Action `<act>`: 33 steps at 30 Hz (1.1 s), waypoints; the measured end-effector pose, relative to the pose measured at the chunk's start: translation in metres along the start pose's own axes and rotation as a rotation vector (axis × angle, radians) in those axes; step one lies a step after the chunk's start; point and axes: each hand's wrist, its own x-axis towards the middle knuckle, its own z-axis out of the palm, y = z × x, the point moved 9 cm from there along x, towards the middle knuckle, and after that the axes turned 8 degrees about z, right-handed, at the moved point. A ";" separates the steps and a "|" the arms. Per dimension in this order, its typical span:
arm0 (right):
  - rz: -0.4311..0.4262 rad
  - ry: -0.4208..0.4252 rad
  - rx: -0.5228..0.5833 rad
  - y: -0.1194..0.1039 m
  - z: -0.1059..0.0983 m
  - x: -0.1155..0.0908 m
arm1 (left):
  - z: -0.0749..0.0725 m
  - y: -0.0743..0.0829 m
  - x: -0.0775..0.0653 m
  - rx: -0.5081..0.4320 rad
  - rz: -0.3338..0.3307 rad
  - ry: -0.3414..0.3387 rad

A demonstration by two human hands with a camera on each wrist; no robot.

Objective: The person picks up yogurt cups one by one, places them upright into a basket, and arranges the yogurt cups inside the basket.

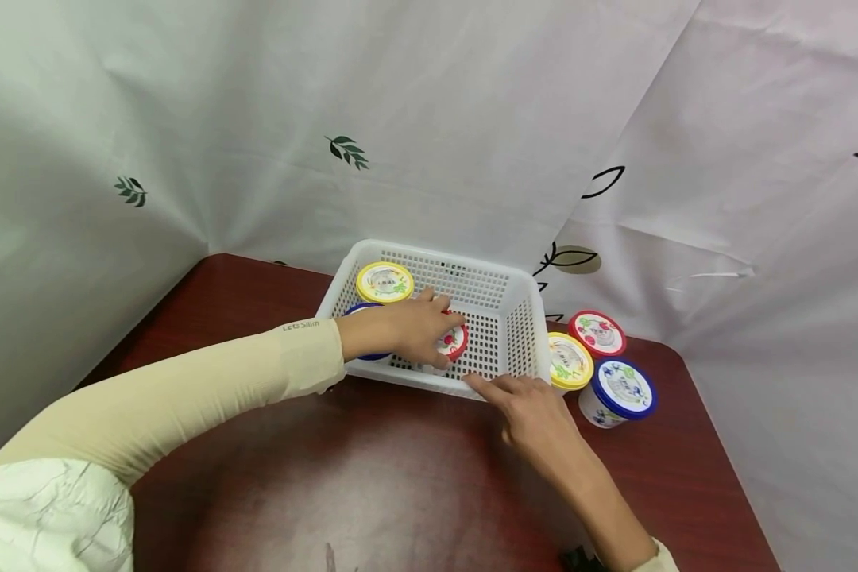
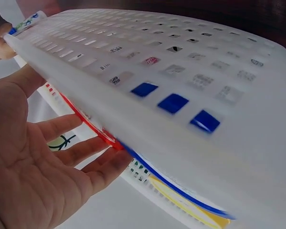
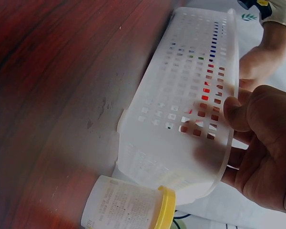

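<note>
A white perforated basket [image 1: 504,349] stands on the table. Inside its left part are a yellow-lidded tub [image 1: 384,283], a blue-lidded tub [image 1: 374,356] mostly covered by the left forearm, and a red-lidded tub [image 1: 454,343]. My left hand [image 1: 423,327] reaches over the basket, fingers spread about the red lid. In the left wrist view its extended fingertips touch the edges of the red and blue lids. My right hand [image 3: 262,143] holds the basket's near rim at the right, thumb outside and other fingers inside.
Right of the basket stand three more tubs: yellow-lidded [image 1: 570,361], red-lidded [image 1: 597,332] and blue-lidded [image 1: 624,389]. The yellow one stands close against the basket. A pale patterned curtain [image 1: 436,159] hangs behind the dark red-brown table [image 1: 372,477].
</note>
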 end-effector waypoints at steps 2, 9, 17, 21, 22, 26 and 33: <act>0.001 -0.003 0.000 0.000 0.000 0.000 | 0.001 0.000 0.000 -0.011 -0.003 0.006; -0.002 0.002 -0.005 0.000 0.000 -0.001 | 0.001 -0.002 0.000 -0.017 0.005 0.026; -0.007 0.013 0.007 0.000 0.000 0.000 | 0.001 -0.007 -0.001 -0.014 0.042 0.088; 0.006 0.000 0.015 0.001 0.000 0.000 | -0.002 -0.010 -0.005 -0.039 0.047 0.139; 0.009 -0.004 0.017 0.001 0.001 0.000 | -0.004 -0.010 -0.007 -0.048 0.045 0.155; 0.015 -0.016 0.019 0.001 0.001 0.000 | -0.015 -0.012 -0.027 -0.081 0.055 0.261; 0.018 -0.020 0.027 0.001 0.000 0.001 | -0.030 -0.013 -0.085 -0.070 0.060 0.479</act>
